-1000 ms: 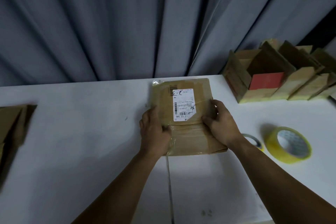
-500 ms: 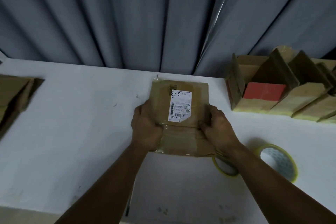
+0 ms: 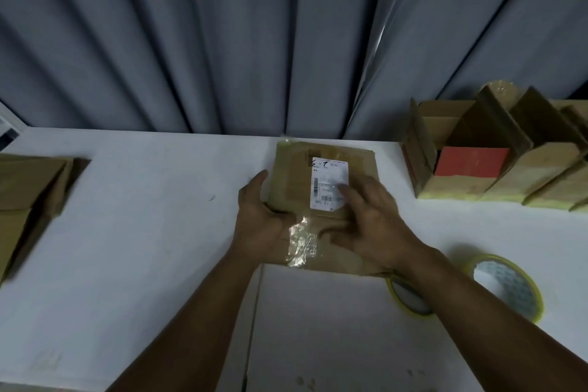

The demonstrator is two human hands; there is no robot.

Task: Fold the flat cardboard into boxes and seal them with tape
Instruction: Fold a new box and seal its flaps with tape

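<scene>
Cardboard (image 3: 321,188), flat and brown, lies on the white desk (image 3: 143,232) between the two hands, with a white label (image 3: 329,183) on its top face. The left hand (image 3: 261,219) holds the sheet's left edge: its thumb runs straight up along that edge, and the other fingers are tucked in against the sheet and mostly hidden. The right hand (image 3: 372,223) lies flat on top, its fingers (image 3: 346,192) straight and spread, blurred, with the tips resting on the lower right part of the label.

A crinkled patch of clear tape (image 3: 300,245) shines on the near part of the sheet, between the two palms and just right of the left hand's heel.

Behind the right wrist, a small roll (image 3: 409,299) of yellowish tape is partly covered by the forearm. A big roll (image 3: 506,288) lies on the desk further right of it, well clear of the fingers.

Beyond and to the right of the right fingers stands a row of open boxes (image 3: 477,162) with flaps up. One has a red panel showing.

Far left of the left fingers, a stack (image 3: 28,197) of flat brown sheets rests near the desk's edge.

A grey pleated curtain (image 3: 222,41) hangs behind the desk, past all the fingertips.
</scene>
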